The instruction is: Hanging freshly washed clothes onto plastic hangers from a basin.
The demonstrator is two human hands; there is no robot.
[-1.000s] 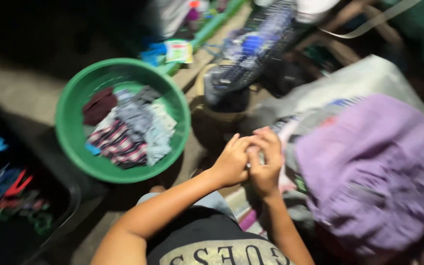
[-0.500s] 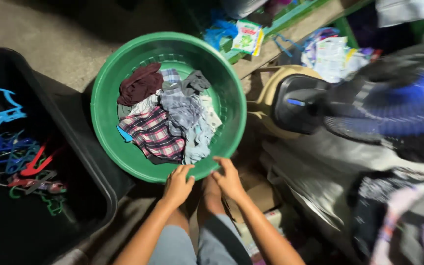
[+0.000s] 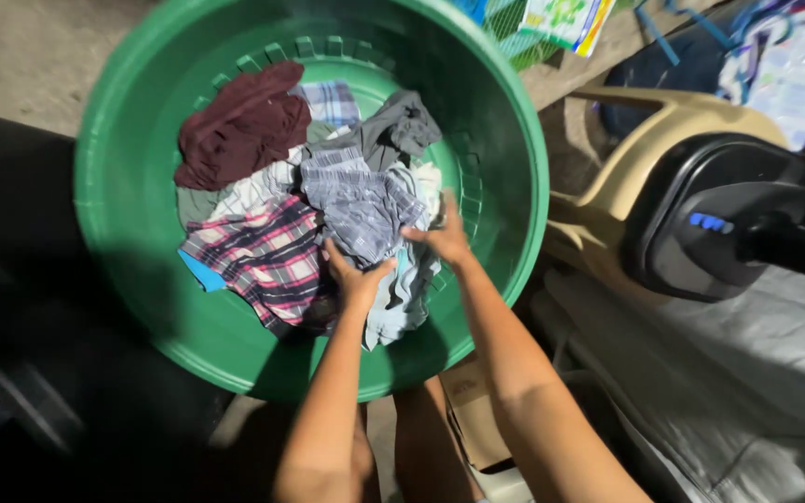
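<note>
A big green plastic basin point(image 3: 114, 224) fills the upper left of the head view and holds a heap of clothes. In the heap lie a maroon garment point(image 3: 239, 126), a red plaid cloth point(image 3: 263, 256), a dark grey piece point(image 3: 393, 126) and a blue-grey checked cloth point(image 3: 356, 205). Both my hands are inside the basin. My left hand point(image 3: 356, 277) has its fingers curled on the lower edge of the blue-grey checked cloth. My right hand point(image 3: 444, 237) grips the same cloth at its right side, next to a pale blue-grey garment point(image 3: 402, 298).
A black bin point(image 3: 20, 373) stands dark at the left. At the right is an electric fan with a black motor housing point(image 3: 701, 224) on a beige stand point(image 3: 635, 149). Printed packets point(image 3: 561, 19) lie on a ledge above. A cardboard piece point(image 3: 472, 414) lies near my legs.
My hands went from clasped together near the purple cloth to the basin's near rim, then into the basin onto the clothes. The view has closed in on the basin.
</note>
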